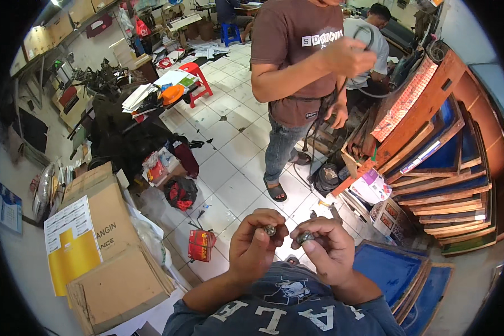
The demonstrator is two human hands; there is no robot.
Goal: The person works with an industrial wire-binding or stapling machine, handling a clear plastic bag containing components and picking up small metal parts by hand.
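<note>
In front of my chest, my left hand (pixel 256 241) is closed in a pinch around a small shiny rounded piece (pixel 269 229), dark and metallic-looking. My right hand (pixel 330 249) pinches a similar small shiny piece (pixel 304 237) between thumb and fingers. What exactly the two pieces are is too small to tell. The hands are close together with a narrow gap between their fingertips. Beneath them lies the white tiled floor.
A person in a brown shirt (pixel 297 56) stands ahead, holding a dark cable (pixel 369 42). Wood-framed blue screens (pixel 439 193) are stacked at right, with more frames (pixel 389 271) below. Large cardboard boxes (pixel 117 285) stand at left. A red box (pixel 201 245) sits on the floor.
</note>
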